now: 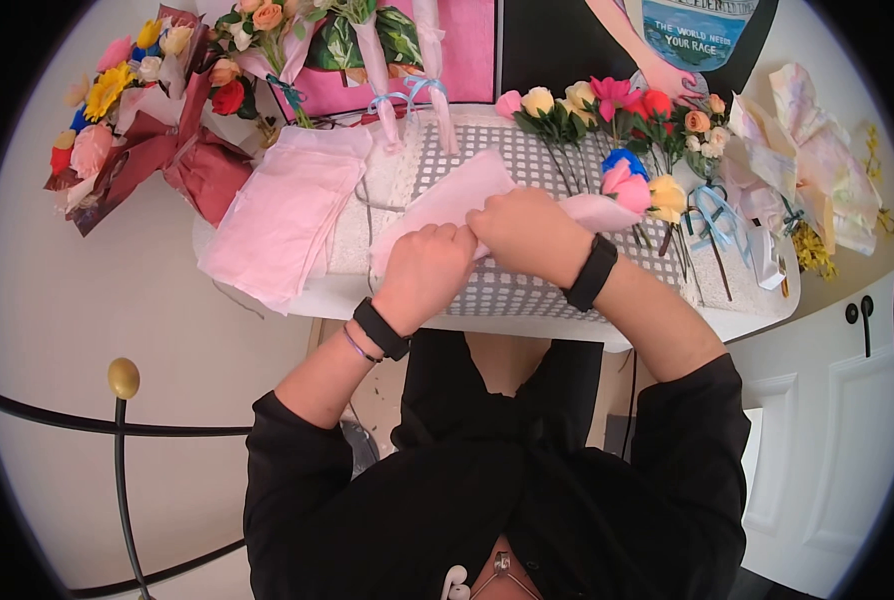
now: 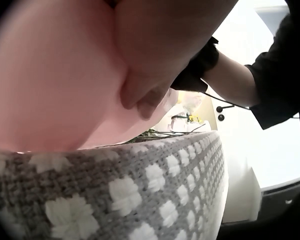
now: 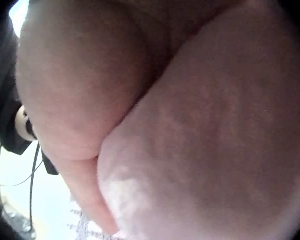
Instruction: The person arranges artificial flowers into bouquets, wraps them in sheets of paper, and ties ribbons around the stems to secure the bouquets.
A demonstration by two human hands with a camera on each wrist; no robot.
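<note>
Over the checked cloth, both hands grip a sheet of pale pink wrapping paper (image 1: 452, 198). My left hand (image 1: 429, 272) holds its near edge with curled fingers. Right beside it, my right hand (image 1: 532, 230) is curled around the paper as well, the knuckles of the two hands close together. To the right, a pink rose (image 1: 627, 188) lies at the paper's end, with a blue flower (image 1: 622, 162) and a cream rose (image 1: 667, 198) next to it. In the right wrist view the paper (image 3: 200, 150) bulges out under the palm and hides the fingertips.
A stack of pink sheets (image 1: 282, 215) lies at the left on the white table (image 1: 347, 300). Loose artificial flowers (image 1: 577, 105) lie at the back right. Wrapped bouquets stand at both sides, a dark red one (image 1: 182, 150) and a pale one (image 1: 817, 160). Grey-and-white checked cloth (image 1: 557, 295) covers the middle.
</note>
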